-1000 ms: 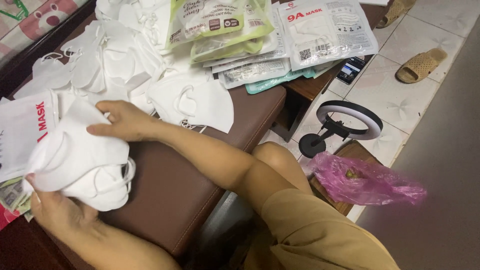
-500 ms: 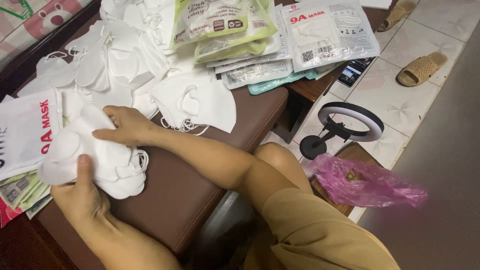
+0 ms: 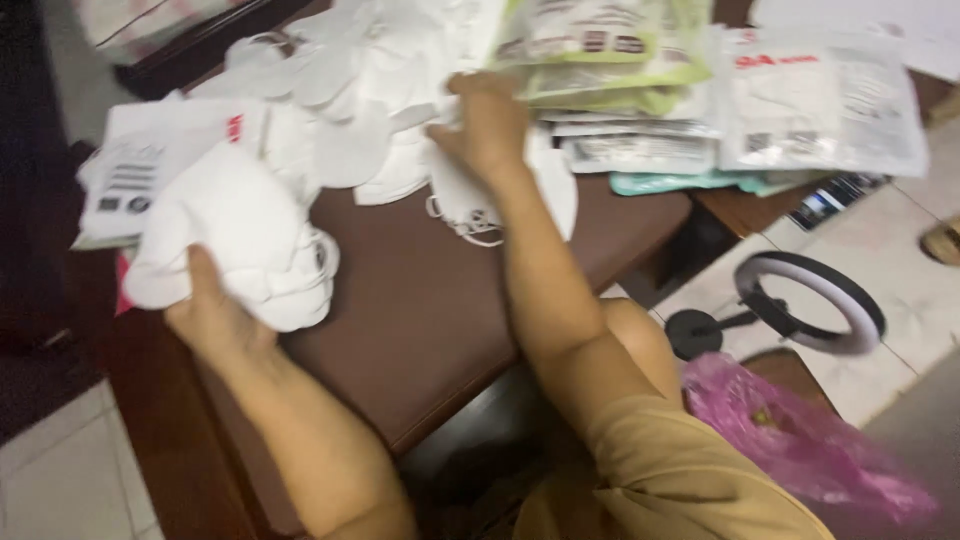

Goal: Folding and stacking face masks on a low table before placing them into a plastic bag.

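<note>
My left hand [image 3: 215, 320] grips from below a thick stack of white face masks [image 3: 235, 235], held just over the left part of the brown table [image 3: 420, 310]. My right hand [image 3: 485, 120] is stretched out to the far middle of the table. Its fingers curl onto a loose white mask [image 3: 470, 205] at the edge of a heap of loose white masks [image 3: 350, 90]. The frame is blurred by motion.
Sealed mask packets [image 3: 820, 100] and green-edged packs [image 3: 600, 50] lie at the far right of the table, a white printed packet [image 3: 140, 170] at the left. On the tiled floor stand a ring light [image 3: 810, 300], a pink plastic bag [image 3: 790, 440] and a sandal [image 3: 945, 240].
My right hand has left the stack and reached away to the heap of loose masks. My left hand keeps hold of the stack. The camera has swung left.
</note>
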